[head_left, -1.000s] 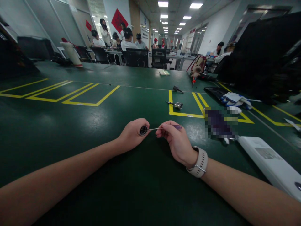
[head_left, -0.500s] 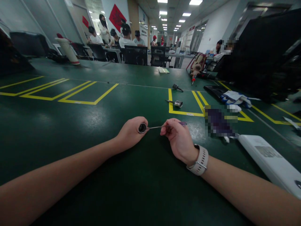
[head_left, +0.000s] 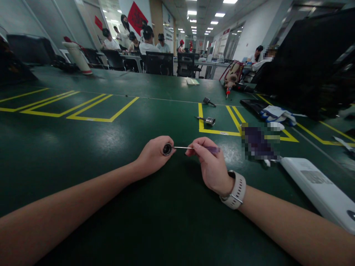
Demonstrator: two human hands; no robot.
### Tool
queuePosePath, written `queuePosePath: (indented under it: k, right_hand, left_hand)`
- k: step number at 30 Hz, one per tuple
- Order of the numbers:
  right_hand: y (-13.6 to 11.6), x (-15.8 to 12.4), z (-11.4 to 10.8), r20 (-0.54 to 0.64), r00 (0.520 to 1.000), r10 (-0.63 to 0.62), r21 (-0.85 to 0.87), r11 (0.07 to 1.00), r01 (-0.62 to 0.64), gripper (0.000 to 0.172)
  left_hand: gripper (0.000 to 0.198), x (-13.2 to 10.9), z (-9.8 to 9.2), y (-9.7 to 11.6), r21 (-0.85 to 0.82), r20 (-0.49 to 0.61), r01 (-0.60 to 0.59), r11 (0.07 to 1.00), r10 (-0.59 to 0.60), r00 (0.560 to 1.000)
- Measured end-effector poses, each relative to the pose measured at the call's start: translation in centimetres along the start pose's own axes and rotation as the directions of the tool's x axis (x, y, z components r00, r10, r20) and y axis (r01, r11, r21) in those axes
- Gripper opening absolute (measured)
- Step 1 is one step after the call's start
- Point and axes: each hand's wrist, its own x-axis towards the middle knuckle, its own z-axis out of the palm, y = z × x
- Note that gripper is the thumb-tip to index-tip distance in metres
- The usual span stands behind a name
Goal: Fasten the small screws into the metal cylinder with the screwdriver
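My left hand (head_left: 155, 153) is closed around a small hollow metal cylinder (head_left: 167, 149), its dark open end facing me. My right hand (head_left: 209, 160) pinches a thin screwdriver (head_left: 215, 149) with a see-through purple handle. The bright shaft runs left to the side of the cylinder by my left fingertips, where its tip is hidden. Beyond my right hand lies a metal cylinder with a thin stem (head_left: 210, 121), inside a yellow-taped box. A darker part of similar shape (head_left: 206, 100) rests farther back.
On the right are a white device (head_left: 310, 177), a blurred-out purple item (head_left: 257, 142) and a white-and-blue cloth (head_left: 279, 114). A red-tipped tool (head_left: 228, 92) lies near a bag (head_left: 234, 75). Yellow tape marks the green table (head_left: 111, 214). People sit at tables behind.
The screwdriver has tilted from a slight slope to nearly level, and my right fingers have shifted a little on it. My left hand still holds the cylinder in about the same place.
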Motion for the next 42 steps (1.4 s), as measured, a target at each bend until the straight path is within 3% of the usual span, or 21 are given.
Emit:
queuePosePath:
  k: [5,9,12,15,17,19,24,27,31,35,39,42]
  right_hand:
    - [-1.1,-1.0,0.4,0.228,0.962,-0.149,-0.332,0.917,0.221,0.010]
    - [-1.6,-1.3,0.7,0.252,0.939,-0.234,-0.425,0.845,0.325,0.012]
    - [-1.3,-1.0,0.5,0.185,0.972,-0.146,-0.401,0.891,0.210,0.010]
    - [-0.7,-0.5,0.1,0.123,0.992,-0.011,-0.252,0.967,0.042,0.010]
    - [-0.4,-0.3,-0.1,0.102,0.995,0.017,-0.149,0.989,-0.002,0.011]
    - [-0.4,-0.4,-0.2,0.105,0.994,-0.019,-0.153,0.988,0.035,0.011]
    - [-1.4,-1.2,0.3,0.201,0.967,-0.159,-0.409,0.883,0.230,0.011]
    - [-1.5,-1.1,0.3,0.173,0.982,-0.081,-0.392,0.908,0.144,0.012]
    - [-0.5,0.0,0.0,0.069,0.993,0.100,-0.068,0.993,-0.096,0.012]
    - [0.1,0.8,0.0,0.057,0.965,0.256,0.211,0.942,-0.262,0.010]
    - [0.1,0.5,0.1,0.032,0.979,0.200,0.192,0.960,-0.202,0.010]
    - [-0.4,-0.2,0.1,0.047,0.997,0.066,-0.066,0.996,-0.063,0.010]
  left_hand:
    - [0.007,-0.1,-0.1,0.2,-0.025,0.001,-0.028,0.999,0.028,1.000]
    - [0.009,-0.1,0.0,0.4,-0.029,-0.001,-0.024,0.999,0.024,1.000]
    - [0.011,0.0,-0.1,0.4,-0.027,0.015,-0.029,0.999,0.030,0.999]
    - [0.012,-0.1,-0.1,0.5,-0.022,0.026,-0.022,1.000,0.023,0.999]
    - [0.012,-0.1,-0.1,0.5,-0.017,0.026,-0.013,1.000,0.014,1.000]
    - [0.012,0.0,-0.1,0.5,-0.021,0.027,-0.010,1.000,0.010,1.000]
    - [0.008,0.1,0.0,0.5,-0.013,0.050,-0.027,1.000,0.028,0.998]
    - [0.008,0.0,0.0,0.6,0.013,0.084,-0.050,0.999,0.049,0.995]
    - [0.011,-0.3,-0.1,0.5,-0.003,0.088,-0.062,0.998,0.062,0.994]
    - [0.013,-0.3,0.0,0.3,-0.034,0.052,-0.078,0.996,0.080,0.995]
    - [0.013,-0.1,0.0,0.3,-0.037,0.032,-0.053,0.998,0.054,0.998]
    - [0.011,0.0,0.0,0.6,-0.014,0.046,-0.027,1.000,0.027,0.999]
